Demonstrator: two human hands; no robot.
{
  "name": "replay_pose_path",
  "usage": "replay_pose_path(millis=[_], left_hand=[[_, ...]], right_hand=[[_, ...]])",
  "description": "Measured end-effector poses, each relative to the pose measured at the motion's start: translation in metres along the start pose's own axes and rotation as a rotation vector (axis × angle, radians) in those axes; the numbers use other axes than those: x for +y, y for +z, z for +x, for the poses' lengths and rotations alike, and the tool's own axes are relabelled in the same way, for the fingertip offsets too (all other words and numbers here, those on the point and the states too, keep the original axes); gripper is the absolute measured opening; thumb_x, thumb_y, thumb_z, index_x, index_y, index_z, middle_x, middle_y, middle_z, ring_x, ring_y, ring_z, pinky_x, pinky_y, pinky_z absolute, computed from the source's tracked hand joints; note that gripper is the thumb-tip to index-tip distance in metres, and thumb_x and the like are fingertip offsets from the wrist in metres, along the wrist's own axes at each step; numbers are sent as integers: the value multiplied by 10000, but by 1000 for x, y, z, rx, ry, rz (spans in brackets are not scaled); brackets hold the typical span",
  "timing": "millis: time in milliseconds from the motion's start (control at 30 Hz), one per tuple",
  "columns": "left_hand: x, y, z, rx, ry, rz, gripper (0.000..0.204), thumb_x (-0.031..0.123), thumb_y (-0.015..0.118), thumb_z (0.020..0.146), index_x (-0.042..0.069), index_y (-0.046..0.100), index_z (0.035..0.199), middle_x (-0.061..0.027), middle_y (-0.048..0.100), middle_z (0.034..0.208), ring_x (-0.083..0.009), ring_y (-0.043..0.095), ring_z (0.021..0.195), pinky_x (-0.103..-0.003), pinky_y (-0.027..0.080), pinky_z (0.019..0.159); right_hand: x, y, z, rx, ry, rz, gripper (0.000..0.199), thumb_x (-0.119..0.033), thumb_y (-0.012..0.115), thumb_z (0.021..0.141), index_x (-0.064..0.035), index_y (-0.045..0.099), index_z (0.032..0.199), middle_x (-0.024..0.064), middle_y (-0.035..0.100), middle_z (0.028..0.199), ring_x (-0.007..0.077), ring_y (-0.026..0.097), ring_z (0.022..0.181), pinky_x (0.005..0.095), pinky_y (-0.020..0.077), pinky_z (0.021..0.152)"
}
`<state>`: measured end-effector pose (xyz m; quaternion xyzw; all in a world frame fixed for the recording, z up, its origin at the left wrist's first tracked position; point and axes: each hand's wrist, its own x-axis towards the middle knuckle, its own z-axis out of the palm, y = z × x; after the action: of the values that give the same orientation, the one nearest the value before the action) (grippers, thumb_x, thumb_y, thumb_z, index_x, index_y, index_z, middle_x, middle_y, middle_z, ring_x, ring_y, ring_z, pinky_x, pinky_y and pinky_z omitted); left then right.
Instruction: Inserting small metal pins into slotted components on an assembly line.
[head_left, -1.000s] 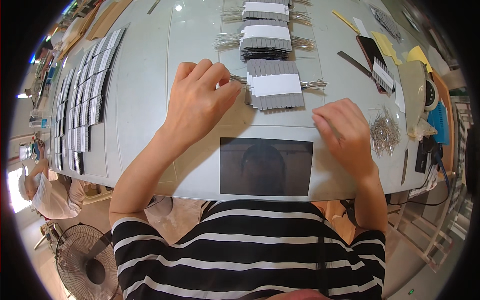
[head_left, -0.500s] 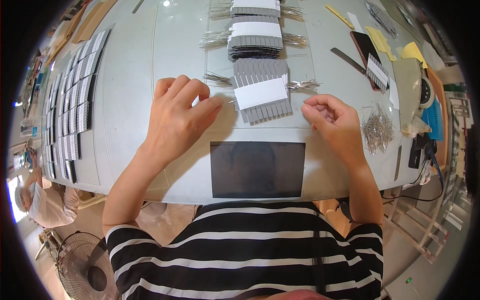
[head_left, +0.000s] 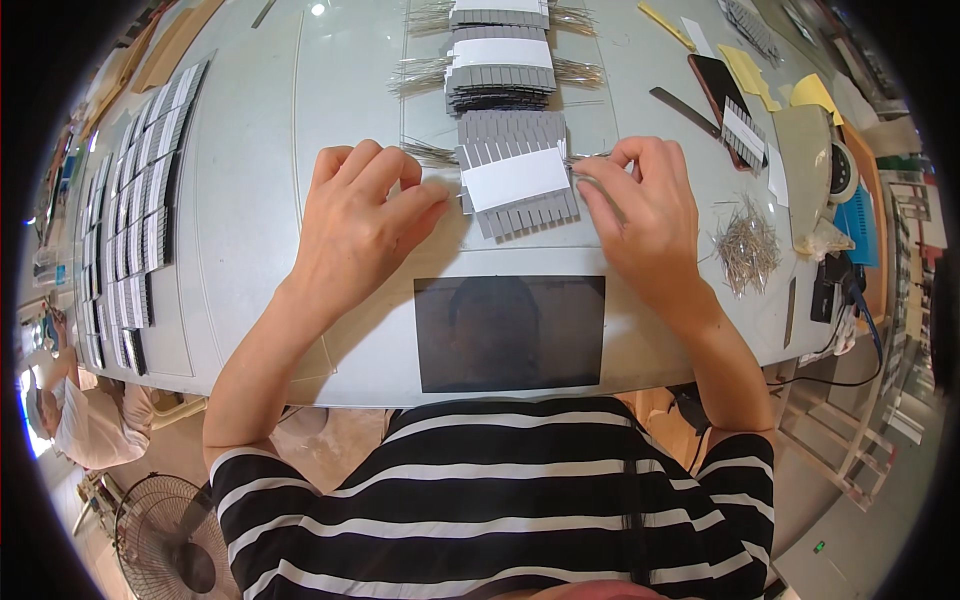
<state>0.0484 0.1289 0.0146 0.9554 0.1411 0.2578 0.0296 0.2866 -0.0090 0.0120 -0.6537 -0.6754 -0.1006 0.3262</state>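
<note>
In front of me lies a stack of grey slotted strips (head_left: 518, 222), set slightly askew, with a white paper band (head_left: 515, 180) across its top. Thin metal wires (head_left: 428, 153) stick out from its left side. My left hand (head_left: 365, 220) is closed in a pinch just left of the stack; what its fingertips hold, if anything, is too small to name. My right hand (head_left: 645, 215) has thumb and forefinger together at the stack's right edge, where wires come out. Its fingers hide most of them, so I cannot make out what they grip.
Behind stand more banded grey stacks (head_left: 500, 55) with wires. A dark rectangular panel (head_left: 510, 335) lies before me. On the right are a wire pile (head_left: 747, 250), a phone (head_left: 715, 90) and a dark flat blade (head_left: 683, 110). Rows of banded strips (head_left: 140, 215) lie left.
My right hand has moved left and up, from beside the stack to its right edge, closing over the wires. My left hand stays nearly in place. The view has shifted slightly.
</note>
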Motion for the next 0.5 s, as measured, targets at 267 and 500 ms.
replay_pose_path(millis=[267, 500], left_hand=[[0, -1, -2, 12, -6, -1, 200, 84, 794, 695, 151, 716, 867, 7, 554, 851, -187, 545, 816, -354, 393, 797], [-2, 1, -1, -2, -20, -6, 187, 90, 783, 702, 148, 712, 864, 8, 556, 849, -184, 541, 818, -359, 399, 811]], right_hand=[[6, 1, 15, -76, -96, -53, 140, 31, 709, 719, -43, 692, 837, 65, 551, 924, 266, 519, 868, 377, 439, 723], [8, 2, 20, -132, -118, -25, 105, 31, 689, 723, -35, 664, 800, 63, 550, 921, 257, 517, 868, 369, 432, 729]])
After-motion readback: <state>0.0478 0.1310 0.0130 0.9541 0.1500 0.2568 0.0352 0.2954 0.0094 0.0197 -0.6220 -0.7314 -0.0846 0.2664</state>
